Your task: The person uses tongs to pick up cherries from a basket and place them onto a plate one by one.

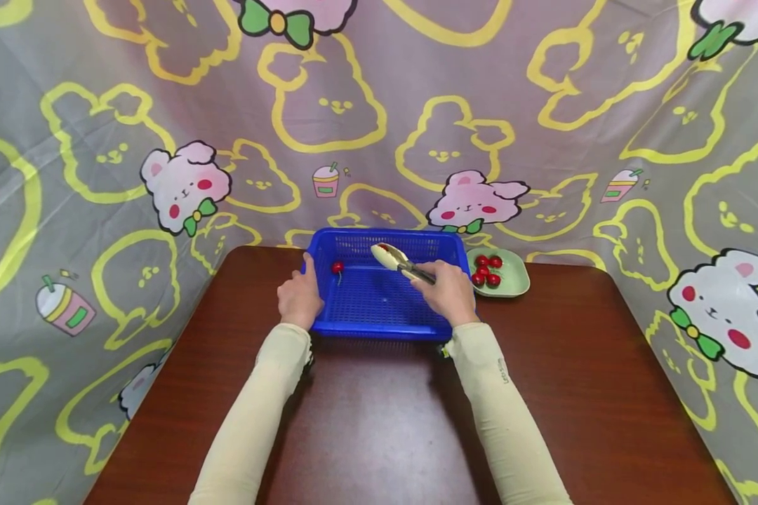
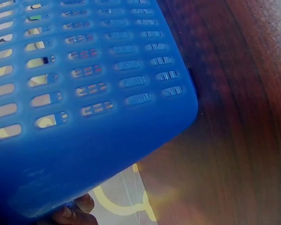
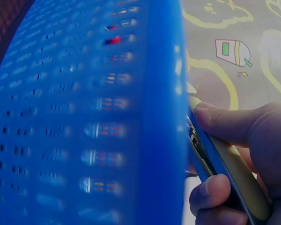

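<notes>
My left hand (image 1: 300, 294) grips the left rim of a blue plastic basket (image 1: 385, 327); its curled fingertips (image 2: 68, 214) show at the rim in the left wrist view. In my right hand (image 1: 450, 291) is a pair of tongs (image 1: 388, 257) with cream tips and metal handles, held over the basket's right half. A bit of red shows between the tong tips, mostly hidden by them. One red cherry (image 1: 337, 267) with a stem lies inside the basket near the left wall. Up close, the right thumb and fingers press round the tong handles (image 3: 234, 173).
A pale green plate (image 1: 512, 286) with several red cherries (image 1: 483, 271) stands just right of the basket. Both are on a brown wooden table (image 1: 379, 421). A patterned curtain (image 1: 354, 161) hangs behind the table and on both sides.
</notes>
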A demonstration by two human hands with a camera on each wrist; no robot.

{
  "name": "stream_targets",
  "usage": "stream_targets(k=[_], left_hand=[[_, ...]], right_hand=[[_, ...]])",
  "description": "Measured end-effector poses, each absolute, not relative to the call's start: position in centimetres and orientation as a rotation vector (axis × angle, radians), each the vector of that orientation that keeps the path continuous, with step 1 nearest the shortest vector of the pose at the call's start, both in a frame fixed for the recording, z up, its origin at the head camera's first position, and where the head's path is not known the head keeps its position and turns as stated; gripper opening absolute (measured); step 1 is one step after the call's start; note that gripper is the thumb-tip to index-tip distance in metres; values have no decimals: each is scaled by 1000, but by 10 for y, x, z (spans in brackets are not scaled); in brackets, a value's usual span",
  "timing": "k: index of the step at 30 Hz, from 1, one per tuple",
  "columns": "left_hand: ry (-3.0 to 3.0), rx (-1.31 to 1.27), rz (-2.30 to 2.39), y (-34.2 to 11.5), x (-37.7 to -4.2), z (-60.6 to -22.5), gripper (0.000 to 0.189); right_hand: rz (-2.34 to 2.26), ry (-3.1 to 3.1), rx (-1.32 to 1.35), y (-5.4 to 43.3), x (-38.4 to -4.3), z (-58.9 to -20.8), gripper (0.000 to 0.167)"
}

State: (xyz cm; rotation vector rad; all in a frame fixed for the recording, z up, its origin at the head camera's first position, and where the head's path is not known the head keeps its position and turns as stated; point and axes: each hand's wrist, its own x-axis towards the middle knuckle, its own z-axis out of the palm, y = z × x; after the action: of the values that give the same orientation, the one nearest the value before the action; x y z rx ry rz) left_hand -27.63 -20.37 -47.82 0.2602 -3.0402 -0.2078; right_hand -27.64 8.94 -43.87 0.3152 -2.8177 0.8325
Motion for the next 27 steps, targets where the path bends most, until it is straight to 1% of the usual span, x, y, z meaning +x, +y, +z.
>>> stream_targets(k=[11,18,22,27], left_hand=[[-3033,265,-221,-204,-277,-479,105],[-3023,255,-226,-204,-277,-478,107],[-3033,254,-228,-204,-276,-477,108],[-3035,256,-224,-203,-275,-476,107]], right_hand=[[858,-2821,254,123,-270,-429,41],[847,-2742,184,169,-271,-432,41],[858,-2725,76,197,-267,-438,41],[849,-2732,-52,229,-262,-447,44]])
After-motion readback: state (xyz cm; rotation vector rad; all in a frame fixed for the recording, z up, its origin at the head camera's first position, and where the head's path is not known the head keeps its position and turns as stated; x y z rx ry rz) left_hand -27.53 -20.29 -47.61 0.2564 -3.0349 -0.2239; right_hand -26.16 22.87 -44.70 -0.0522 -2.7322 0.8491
